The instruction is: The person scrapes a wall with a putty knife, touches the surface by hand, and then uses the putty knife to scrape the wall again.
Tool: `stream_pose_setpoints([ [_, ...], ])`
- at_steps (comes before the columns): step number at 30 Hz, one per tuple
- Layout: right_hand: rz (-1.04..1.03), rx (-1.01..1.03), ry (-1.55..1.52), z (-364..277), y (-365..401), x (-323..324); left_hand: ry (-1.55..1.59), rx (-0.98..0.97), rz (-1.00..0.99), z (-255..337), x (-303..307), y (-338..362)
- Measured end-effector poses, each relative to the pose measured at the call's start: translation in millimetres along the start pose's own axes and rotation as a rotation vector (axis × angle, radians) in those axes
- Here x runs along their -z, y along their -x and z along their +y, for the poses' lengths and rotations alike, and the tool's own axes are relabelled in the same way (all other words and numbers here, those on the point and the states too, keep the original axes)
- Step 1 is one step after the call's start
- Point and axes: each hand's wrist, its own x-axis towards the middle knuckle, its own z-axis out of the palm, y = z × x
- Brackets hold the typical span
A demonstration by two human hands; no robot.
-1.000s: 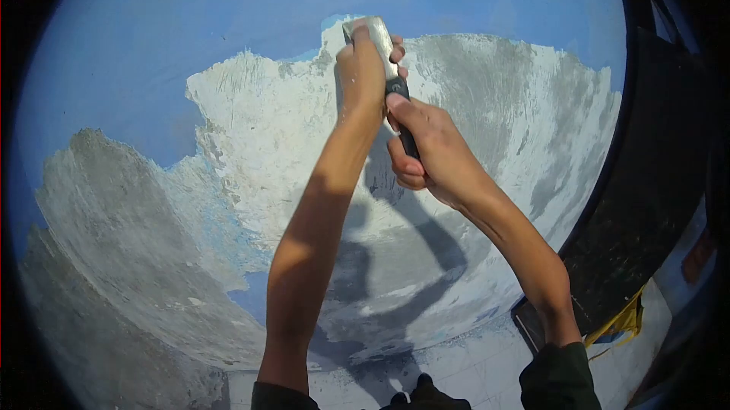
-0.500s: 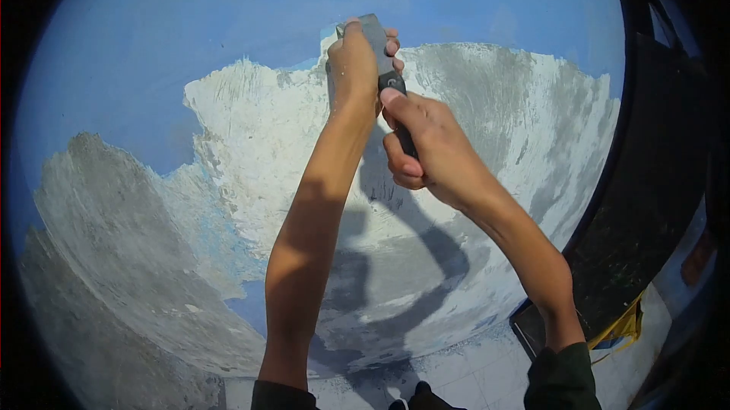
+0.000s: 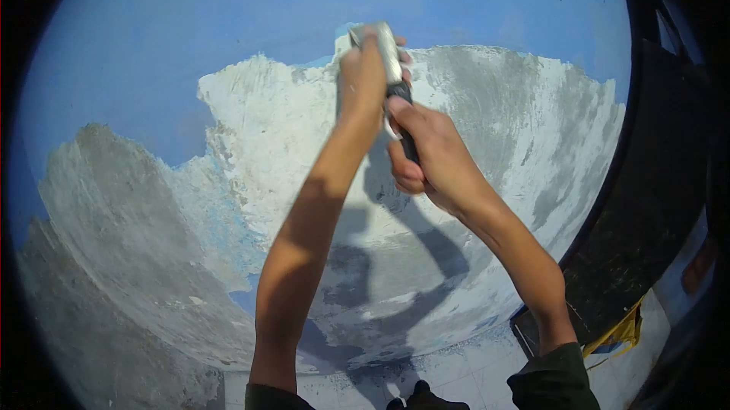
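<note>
A scraper (image 3: 390,56) with a broad metal blade and a black handle is against the painted wall (image 3: 289,0), at the upper edge of a stripped patch. My left hand (image 3: 363,79) is closed around the blade, its thumb on the metal and its fingertips showing past the right edge. Lower down, my right hand (image 3: 430,144) grips the black handle, with the thumb along it. The blade catches bright light and is slightly blurred. My left hand covers much of the blade's left side, so its contact with the wall is partly hidden.
Bare white and grey plaster (image 3: 281,129) spreads below the blue paint. A dark panel (image 3: 639,174) stands at the right, with a yellow item (image 3: 625,330) near its foot. Pale floor tiles (image 3: 464,379) and my dark shoes (image 3: 420,387) show at the bottom.
The blade has turned from dull grey to brightly lit, so its angle has changed. Both hands keep their hold and sit slightly lower in view; the wall has shifted a little right at the left side.
</note>
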Motion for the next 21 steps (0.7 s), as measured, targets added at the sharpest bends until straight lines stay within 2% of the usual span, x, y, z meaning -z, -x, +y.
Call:
stream_pose_setpoints([
  [2, -0.005, -0.046, -0.023, 13.5, 9.7, 7.9, -0.058, -0.027, -0.015, -8.9, 5.4, 24.6],
  [4, 0.016, -0.004, 0.011, 16.0, 5.5, 3.1, -0.054, -0.010, 0.004, -7.1, 3.6, 36.3],
  [7, 0.017, 0.027, 0.033, 9.0, -5.3, -4.1, -0.380, -0.147, 0.082, 1.9, 12.1, 17.4],
  [9, 0.021, 0.024, 0.032, 6.4, -5.1, -7.2, -0.361, -0.106, 0.086, 8.6, 10.8, 18.3],
  [12, 0.018, -0.018, 0.038, 15.8, 9.5, -8.4, -0.263, -0.100, 0.070, -11.2, 22.7, 33.5],
  [15, -0.023, -0.049, 0.047, 23.2, 9.8, -6.3, -0.398, -0.156, 0.205, -21.6, 31.7, 26.7],
  [16, -0.021, -0.025, 0.034, 18.1, 3.2, -8.9, -0.431, -0.241, 0.207, -21.1, 32.0, 15.8],
  [19, 0.003, -0.021, -0.001, 2.2, 5.1, -19.8, -0.238, -0.057, 0.170, 14.3, 19.5, 13.3],
  [21, 0.007, -0.022, -0.003, 6.9, 3.3, -18.0, -0.323, -0.134, 0.208, -2.4, 25.3, 14.2],
])
